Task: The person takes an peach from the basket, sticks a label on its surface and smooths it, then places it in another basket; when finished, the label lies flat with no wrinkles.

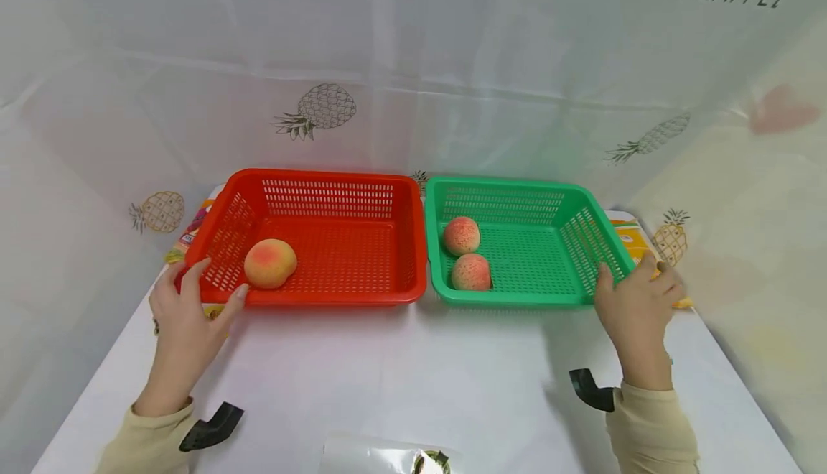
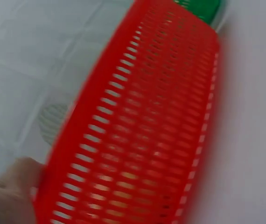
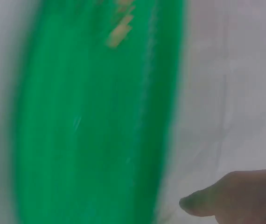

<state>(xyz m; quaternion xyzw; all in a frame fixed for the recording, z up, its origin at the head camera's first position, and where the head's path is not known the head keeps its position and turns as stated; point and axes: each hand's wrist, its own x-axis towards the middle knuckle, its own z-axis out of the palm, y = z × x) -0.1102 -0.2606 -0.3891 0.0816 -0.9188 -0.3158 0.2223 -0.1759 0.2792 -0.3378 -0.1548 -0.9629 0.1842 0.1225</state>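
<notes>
In the head view a red plastic basket (image 1: 336, 299) holds one yellow-and-red peach (image 1: 270, 263) at its left. Beside it on the right, a green basket (image 1: 517, 300) has two speckled pink peaches (image 1: 461, 235) along its left side. My left hand (image 1: 187, 319) is at the red basket's front left corner, fingers spread, with fingertips right at the rim. At the green basket's front right corner is my right hand (image 1: 636, 309), its fingers loosely bent. The right wrist view shows that thumb (image 3: 203, 200) apart from the blurred green wall.
Colourful packets show at the outer sides, one (image 1: 184, 240) left of the red basket and a yellow one (image 1: 633, 240) right of the green basket. A clear plastic sheet (image 1: 371, 456) lies at the near table edge. Behind the baskets hangs a pineapple-print curtain (image 1: 388, 43).
</notes>
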